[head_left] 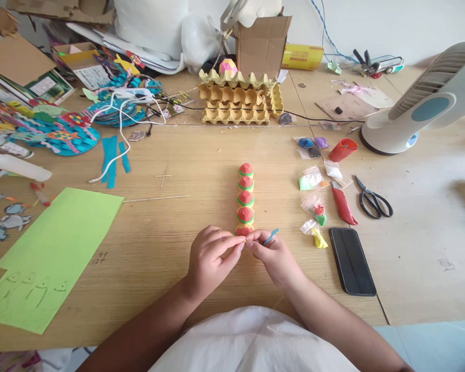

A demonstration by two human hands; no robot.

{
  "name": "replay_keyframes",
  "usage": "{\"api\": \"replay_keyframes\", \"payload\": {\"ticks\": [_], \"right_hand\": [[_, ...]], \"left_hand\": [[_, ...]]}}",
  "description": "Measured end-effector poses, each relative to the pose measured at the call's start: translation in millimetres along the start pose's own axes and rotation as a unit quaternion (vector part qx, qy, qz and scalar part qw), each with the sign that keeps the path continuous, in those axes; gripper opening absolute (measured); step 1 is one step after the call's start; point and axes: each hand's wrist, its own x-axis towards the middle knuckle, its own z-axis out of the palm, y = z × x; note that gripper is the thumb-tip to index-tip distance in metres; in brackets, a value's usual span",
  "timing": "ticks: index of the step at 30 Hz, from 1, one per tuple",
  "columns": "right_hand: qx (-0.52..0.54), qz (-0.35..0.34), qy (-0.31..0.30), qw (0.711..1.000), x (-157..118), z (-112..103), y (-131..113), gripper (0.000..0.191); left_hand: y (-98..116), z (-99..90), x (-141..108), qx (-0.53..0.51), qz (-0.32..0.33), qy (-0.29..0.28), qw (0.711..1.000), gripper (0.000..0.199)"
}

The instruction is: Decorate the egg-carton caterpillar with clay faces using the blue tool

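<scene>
A strip of egg-carton cups (245,199) runs away from me on the table, its domes covered in red with green bands around them. My left hand (214,254) is closed in a pinch at the strip's near end. Against it, my right hand (274,257) is closed too, thumb and finger meeting the left fingertips. A tiny yellow bit of clay (245,241) shows between the fingertips. Out of the right hand sticks the flat blue end of a small tool (272,236). The fingers partly hide the nearest red dome (244,230).
On the right lie bags of coloured clay (311,178), a red cutter (344,203), scissors (373,200), a phone (352,262), a red cup (343,150) and a fan (422,103). Green paper (62,248) lies left; egg cartons (236,111) stand at the back.
</scene>
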Motion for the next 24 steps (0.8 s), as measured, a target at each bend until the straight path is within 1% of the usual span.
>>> {"api": "replay_keyframes", "payload": {"ticks": [9, 14, 20, 24], "right_hand": [[0.006, 0.008, 0.001, 1.000, 1.3, -0.9, 1.4, 0.024], [0.012, 0.010, -0.007, 1.000, 0.6, -0.3, 0.6, 0.021], [0.024, 0.019, -0.007, 1.000, 0.0, -1.3, 0.9, 0.021], [0.031, 0.025, -0.006, 0.999, 0.4, -2.2, 1.8, 0.022]], "left_hand": [[1.0, -0.3, 2.4, 0.000, 0.002, -0.002, 1.000, 0.020], [0.2, 0.2, 1.4, -0.001, -0.001, 0.002, 1.000, 0.021], [1.1, 0.3, 1.6, 0.005, -0.003, 0.005, 1.000, 0.018], [0.2, 0.4, 1.1, 0.006, 0.003, 0.003, 1.000, 0.020]]}}
